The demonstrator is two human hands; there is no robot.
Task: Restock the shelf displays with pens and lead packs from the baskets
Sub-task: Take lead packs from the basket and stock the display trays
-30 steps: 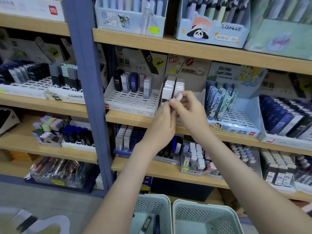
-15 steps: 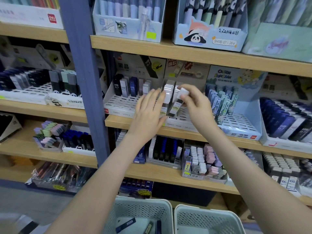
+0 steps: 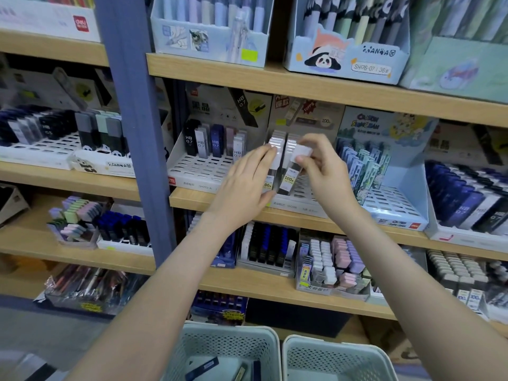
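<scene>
Our R hand pinches a lead pack by its cap, at the front of the tray. L hand lies flat vs. the tray's left row. We'd best seat it upright, base first.

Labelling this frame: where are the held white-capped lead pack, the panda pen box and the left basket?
White-capped clear lead pack (image 3: pixel 302 153), head view, white cap.
Pale blue panda-print pen box (image 3: pixel 346 64), head view, front panel.
Pale green perforated plastic left basket (image 3: pixel 220 345), head view, back wall.
</scene>
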